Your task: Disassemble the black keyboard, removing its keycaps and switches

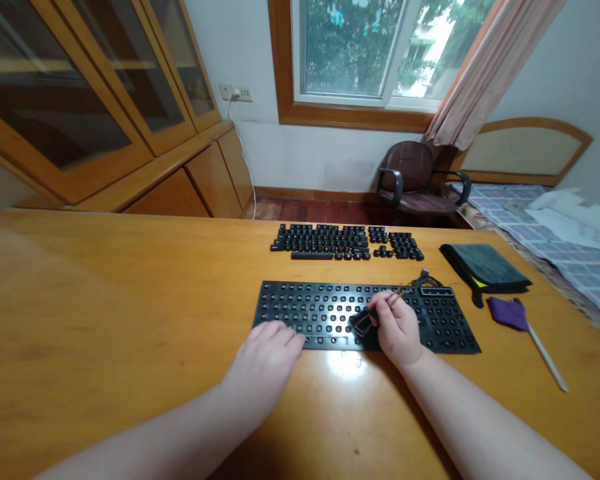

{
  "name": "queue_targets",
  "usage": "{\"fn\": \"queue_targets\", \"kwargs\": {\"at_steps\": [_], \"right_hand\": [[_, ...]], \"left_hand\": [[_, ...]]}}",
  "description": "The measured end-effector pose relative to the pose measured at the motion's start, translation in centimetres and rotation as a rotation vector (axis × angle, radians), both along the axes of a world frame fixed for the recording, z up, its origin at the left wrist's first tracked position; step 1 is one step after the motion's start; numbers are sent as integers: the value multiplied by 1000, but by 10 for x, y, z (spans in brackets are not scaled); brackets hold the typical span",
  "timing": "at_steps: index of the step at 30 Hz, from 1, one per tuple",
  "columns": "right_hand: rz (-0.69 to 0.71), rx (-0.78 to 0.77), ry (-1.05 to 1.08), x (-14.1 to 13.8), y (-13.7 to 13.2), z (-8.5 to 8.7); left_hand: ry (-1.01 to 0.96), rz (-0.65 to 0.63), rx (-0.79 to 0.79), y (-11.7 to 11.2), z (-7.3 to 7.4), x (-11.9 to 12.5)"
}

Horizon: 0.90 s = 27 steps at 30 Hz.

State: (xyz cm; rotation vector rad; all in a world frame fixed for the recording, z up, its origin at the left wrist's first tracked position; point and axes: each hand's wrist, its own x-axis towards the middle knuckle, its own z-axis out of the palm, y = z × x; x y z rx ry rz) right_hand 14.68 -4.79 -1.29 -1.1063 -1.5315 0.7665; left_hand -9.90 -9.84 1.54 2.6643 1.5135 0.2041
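A black keyboard base (310, 310) with its keycaps off lies flat on the wooden table, rows of bare key stems showing. My left hand (267, 353) rests on its front left edge, fingers bent together over the rim; the fingertips are partly hidden. Over the right middle of the base, my right hand (397, 327) is closed around what looks like a small brush (364, 323), with a dark head and a thin brownish handle. The head is low over the key stems; whether it touches them I cannot tell. Behind the base, the removed black keycaps (325, 239) are laid out in keyboard order.
The keyboard's coiled cable (423, 279) lies at its back edge. To the right are a folded dark cloth (487, 265) and a purple cloth (508, 313) by a pale stick (547, 358). Beyond the table (105, 300) stand an armchair (413, 177) and a bed.
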Motion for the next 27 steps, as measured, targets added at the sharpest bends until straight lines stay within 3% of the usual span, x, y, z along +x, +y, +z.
{"fn": "queue_targets", "kwargs": {"at_steps": [4, 8, 13, 17, 21, 27], "right_hand": [[121, 68, -238, 0, 0, 4], [162, 86, -315, -1, -1, 7], [138, 81, -312, -2, -1, 9], [163, 79, -330, -2, -2, 10], [199, 37, -317, 0, -2, 11], [316, 47, -357, -4, -4, 16]], "left_hand": [[-7, -12, 4, 2, -1, -1], [27, -10, -42, 6, 7, -4], [117, 171, -124, 14, 18, -11], [177, 304, -208, 14, 12, -13], [121, 264, -241, 13, 6, -13], [57, 186, -237, 13, 9, -9]]}}
